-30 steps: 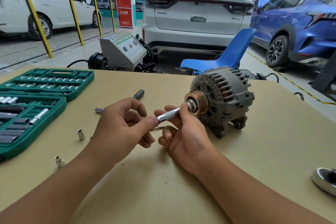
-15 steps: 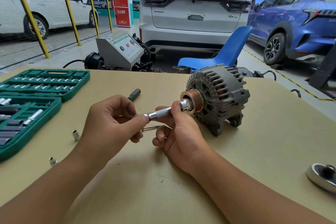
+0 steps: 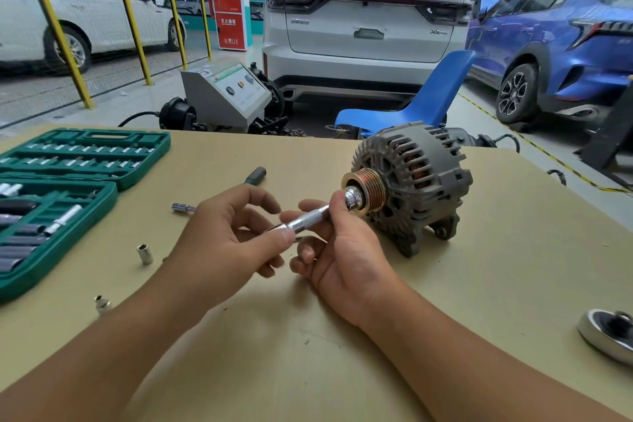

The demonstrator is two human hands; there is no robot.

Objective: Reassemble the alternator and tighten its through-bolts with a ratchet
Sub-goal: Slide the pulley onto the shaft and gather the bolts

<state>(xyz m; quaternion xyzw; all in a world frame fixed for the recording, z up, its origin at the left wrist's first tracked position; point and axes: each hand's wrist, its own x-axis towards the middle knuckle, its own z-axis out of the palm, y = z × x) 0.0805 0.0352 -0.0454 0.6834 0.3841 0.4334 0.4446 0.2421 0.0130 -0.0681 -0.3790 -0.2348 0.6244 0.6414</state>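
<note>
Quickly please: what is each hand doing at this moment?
Left hand: pinches the outer end of the extension bar.
Right hand: grips the same bar near the socket on the alternator pulley.

Bright, even light fills the frame, apparently from ceiling strips that show as streaks at the top edge. The tan counter (image 3: 479, 284) is evenly lit, with only soft, short shadows under both hands and beneath the alternator (image 3: 411, 178). Glare sits on the chrome extension bar (image 3: 308, 218) and on the white car (image 3: 366, 27) at upper centre. Wide-angle distortion bends the yellow posts (image 3: 54, 27) at upper left. The centre is sharp; the lower corners look slightly smeared.
</note>
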